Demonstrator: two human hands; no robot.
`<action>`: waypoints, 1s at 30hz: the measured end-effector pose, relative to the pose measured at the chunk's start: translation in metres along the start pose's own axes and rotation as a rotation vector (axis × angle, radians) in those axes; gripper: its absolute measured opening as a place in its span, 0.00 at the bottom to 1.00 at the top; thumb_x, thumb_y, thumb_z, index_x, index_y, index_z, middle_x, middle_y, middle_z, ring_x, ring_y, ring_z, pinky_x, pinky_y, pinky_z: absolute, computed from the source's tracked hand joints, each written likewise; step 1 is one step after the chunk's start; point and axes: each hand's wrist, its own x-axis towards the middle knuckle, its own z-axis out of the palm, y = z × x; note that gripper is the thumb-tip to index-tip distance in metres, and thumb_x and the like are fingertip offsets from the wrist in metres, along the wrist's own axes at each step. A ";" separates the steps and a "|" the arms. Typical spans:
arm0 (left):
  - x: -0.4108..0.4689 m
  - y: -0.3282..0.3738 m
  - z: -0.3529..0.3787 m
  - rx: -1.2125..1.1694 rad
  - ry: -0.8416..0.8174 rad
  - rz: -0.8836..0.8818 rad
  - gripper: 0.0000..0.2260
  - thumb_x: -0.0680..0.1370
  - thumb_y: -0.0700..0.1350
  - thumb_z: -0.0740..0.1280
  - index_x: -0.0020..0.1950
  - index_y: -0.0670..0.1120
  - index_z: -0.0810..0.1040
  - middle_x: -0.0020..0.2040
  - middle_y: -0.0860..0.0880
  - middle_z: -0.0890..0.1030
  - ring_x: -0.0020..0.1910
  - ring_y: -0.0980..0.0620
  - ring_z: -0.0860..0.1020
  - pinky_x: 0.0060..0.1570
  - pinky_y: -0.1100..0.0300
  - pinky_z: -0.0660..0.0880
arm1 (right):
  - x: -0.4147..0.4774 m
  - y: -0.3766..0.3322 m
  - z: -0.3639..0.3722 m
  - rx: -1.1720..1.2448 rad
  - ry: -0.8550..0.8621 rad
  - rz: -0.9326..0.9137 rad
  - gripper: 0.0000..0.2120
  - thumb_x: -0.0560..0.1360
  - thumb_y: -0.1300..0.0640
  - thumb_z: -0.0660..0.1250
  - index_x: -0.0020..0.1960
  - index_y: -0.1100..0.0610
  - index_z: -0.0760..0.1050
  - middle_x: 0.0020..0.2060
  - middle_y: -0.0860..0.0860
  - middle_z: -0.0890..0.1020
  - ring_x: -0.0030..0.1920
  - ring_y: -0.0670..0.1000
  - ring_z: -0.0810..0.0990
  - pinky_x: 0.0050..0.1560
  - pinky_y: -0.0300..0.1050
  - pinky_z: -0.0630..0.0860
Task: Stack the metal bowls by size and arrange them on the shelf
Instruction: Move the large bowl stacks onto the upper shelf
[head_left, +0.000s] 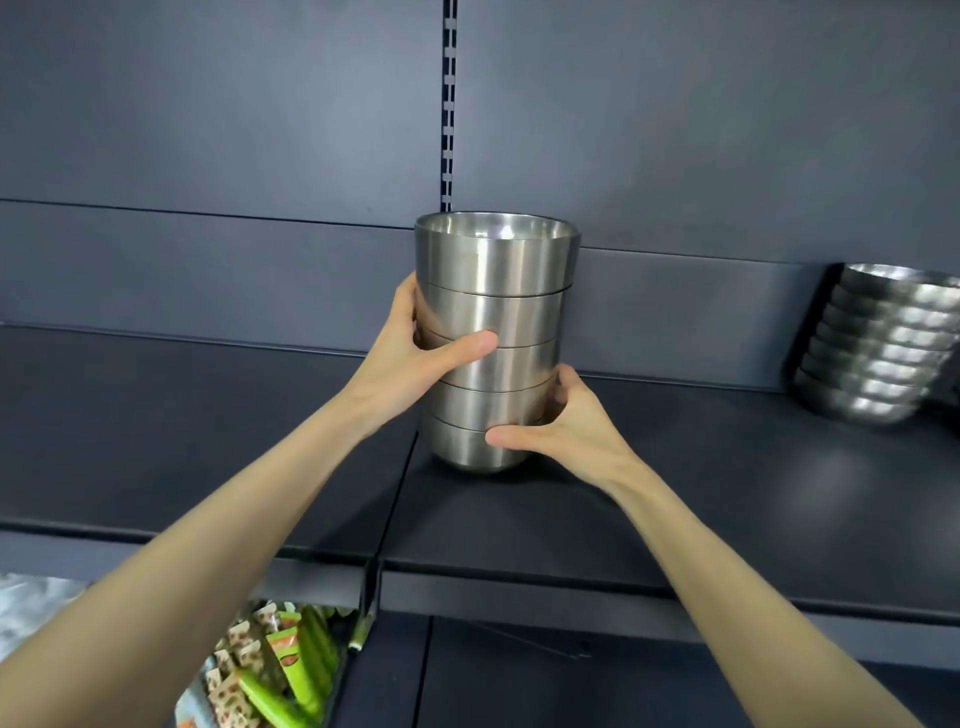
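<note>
Nearest me, in the lower left of the frame under the shelf's front lip, a lower level holds green tubes (306, 670) and patterned packets (239, 649) lying jumbled together.

Both forearms reach up from the bottom corners toward the middle. My view has the left hand (415, 353) wrapped around the left side of the stack of metal bowls (498, 322), with its thumb lying across the front at mid-height and its fingers curled behind. The right hand (566, 426) grips lower down on the right side, thumb pressed to the front near the second bowl from the bottom.

The stack stands upright at the centre of the frame, five bowls nested one in another, and the top bowl's inside shows bare metal with nothing in it. Its rounded base sits at the dark shelf (675, 493), just right of the seam between two shelf boards. I cannot tell whether it rests there or hangs just above.

Farther back, at the right edge, a second stack of bowls (878, 348) sits on the same shelf, well apart from the first. Behind everything rises the grey back panel (208, 130), split by a slotted upright (449, 104).
</note>
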 end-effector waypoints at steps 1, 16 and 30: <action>-0.002 0.002 0.000 0.010 0.015 -0.005 0.34 0.72 0.44 0.72 0.73 0.49 0.59 0.56 0.63 0.73 0.46 0.77 0.74 0.42 0.79 0.71 | -0.001 -0.001 0.000 0.005 0.001 -0.005 0.39 0.58 0.53 0.84 0.64 0.51 0.69 0.56 0.40 0.80 0.56 0.38 0.78 0.56 0.36 0.75; -0.068 0.063 -0.058 0.150 0.230 0.016 0.26 0.71 0.48 0.73 0.65 0.48 0.66 0.36 0.65 0.73 0.37 0.72 0.75 0.38 0.78 0.70 | -0.038 -0.068 0.035 0.087 -0.136 -0.139 0.34 0.57 0.52 0.83 0.58 0.49 0.72 0.51 0.42 0.83 0.51 0.40 0.81 0.46 0.31 0.74; -0.210 0.078 -0.250 0.141 0.304 0.062 0.37 0.66 0.53 0.76 0.70 0.52 0.63 0.54 0.62 0.77 0.46 0.71 0.77 0.41 0.76 0.72 | -0.110 -0.163 0.235 0.213 -0.275 -0.205 0.39 0.58 0.57 0.83 0.65 0.51 0.70 0.55 0.43 0.81 0.51 0.36 0.79 0.43 0.28 0.75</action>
